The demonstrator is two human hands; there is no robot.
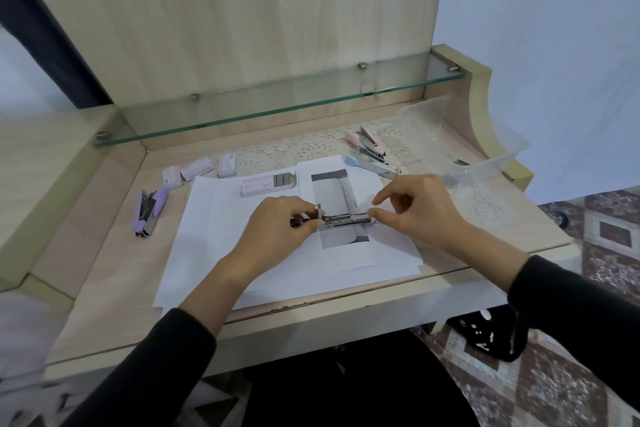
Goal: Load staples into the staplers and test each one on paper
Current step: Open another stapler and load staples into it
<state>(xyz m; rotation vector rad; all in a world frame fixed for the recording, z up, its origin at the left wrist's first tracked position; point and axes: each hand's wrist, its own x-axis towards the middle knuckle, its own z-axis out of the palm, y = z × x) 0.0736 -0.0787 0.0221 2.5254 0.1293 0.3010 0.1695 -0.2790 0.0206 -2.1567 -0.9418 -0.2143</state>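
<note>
Two hands met at frame centre on an opened silver metal stapler [346, 218], held low over white paper sheets [214, 236] on the pale wooden bench [104, 253]. The grip of the left hand [277, 218] was clamped on its left end; that of the right hand [415, 208] pinched its right end, index finger raised. Print on the pink open staple box [258, 185] above was too blurred to read.

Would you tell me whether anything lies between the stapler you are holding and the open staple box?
Nothing visible does: the open staple box lies just beyond the left hand and right hand gripping the stapler, with only bare paper between.
</note>
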